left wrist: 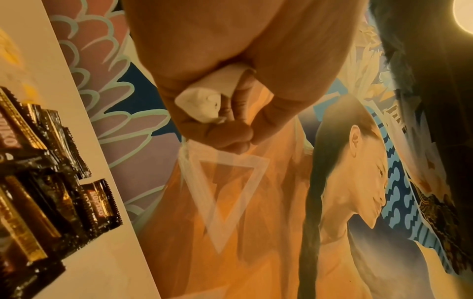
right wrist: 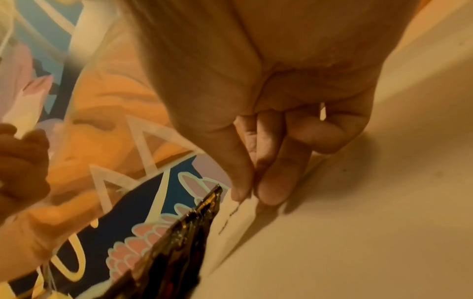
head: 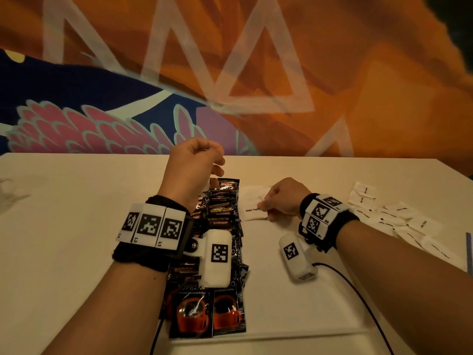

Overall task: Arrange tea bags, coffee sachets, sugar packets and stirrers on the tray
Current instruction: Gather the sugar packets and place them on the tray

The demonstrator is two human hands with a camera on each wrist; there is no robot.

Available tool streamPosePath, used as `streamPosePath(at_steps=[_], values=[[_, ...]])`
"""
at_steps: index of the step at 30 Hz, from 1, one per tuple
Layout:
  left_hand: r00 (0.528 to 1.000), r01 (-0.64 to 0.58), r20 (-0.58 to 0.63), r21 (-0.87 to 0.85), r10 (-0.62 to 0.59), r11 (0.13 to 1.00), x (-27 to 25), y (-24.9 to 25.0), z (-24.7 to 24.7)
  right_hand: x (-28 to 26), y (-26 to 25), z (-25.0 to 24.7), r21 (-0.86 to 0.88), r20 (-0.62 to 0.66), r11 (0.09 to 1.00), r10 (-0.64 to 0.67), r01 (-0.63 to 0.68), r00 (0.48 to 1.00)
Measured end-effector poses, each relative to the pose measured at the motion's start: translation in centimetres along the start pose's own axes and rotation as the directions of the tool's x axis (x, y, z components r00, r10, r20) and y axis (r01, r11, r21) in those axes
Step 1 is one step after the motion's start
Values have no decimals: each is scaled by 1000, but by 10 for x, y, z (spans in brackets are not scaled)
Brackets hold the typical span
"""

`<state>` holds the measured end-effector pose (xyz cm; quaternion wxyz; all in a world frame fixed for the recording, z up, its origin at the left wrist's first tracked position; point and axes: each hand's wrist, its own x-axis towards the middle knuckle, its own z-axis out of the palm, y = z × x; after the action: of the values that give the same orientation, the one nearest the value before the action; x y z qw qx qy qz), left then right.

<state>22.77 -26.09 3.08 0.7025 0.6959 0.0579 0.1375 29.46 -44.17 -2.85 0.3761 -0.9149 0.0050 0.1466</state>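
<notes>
My left hand (head: 197, 162) is raised above the far end of a row of black coffee sachets (head: 222, 226). Its fingers are curled round a white crumpled bundle (left wrist: 204, 101) that looks like tea bags; thin strings hang below it in the right wrist view. My right hand (head: 279, 198) is low on the white tray (head: 281, 316), just right of the sachets. Thumb and forefinger pinch the near edge of a white sugar packet (head: 252, 211) that lies flat there, with another white packet behind it. The packet (right wrist: 238, 218) lies beside the sachets (right wrist: 179, 242).
Several loose white sugar packets (head: 396, 219) lie scattered on the table to the right. A clear glass object (head: 7, 190) stands at the far left edge. A black cable (head: 358, 290) runs from my right wrist across the tray's near right. A painted wall rises behind the table.
</notes>
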Motion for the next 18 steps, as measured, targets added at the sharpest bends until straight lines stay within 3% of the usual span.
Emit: streamPosePath(at_steps=[9, 12, 15, 18], values=[[991, 66, 126, -117, -52, 991, -3, 1, 6, -5, -11, -7, -256, -101, 964, -96, 68, 990], [988, 78, 150, -218, -46, 973, -2, 0, 6, -20, -16, -12, -6, -140, 983, -182, 183, 973], [981, 99, 192, -342, -33, 934, -3, 0, 9, -44, -28, -12, 357, -63, 883, -302, 304, 951], [956, 156, 290, -412, -33, 898, -8, 0, 19, -57, -37, -9, 451, -32, 810, -405, 375, 914]])
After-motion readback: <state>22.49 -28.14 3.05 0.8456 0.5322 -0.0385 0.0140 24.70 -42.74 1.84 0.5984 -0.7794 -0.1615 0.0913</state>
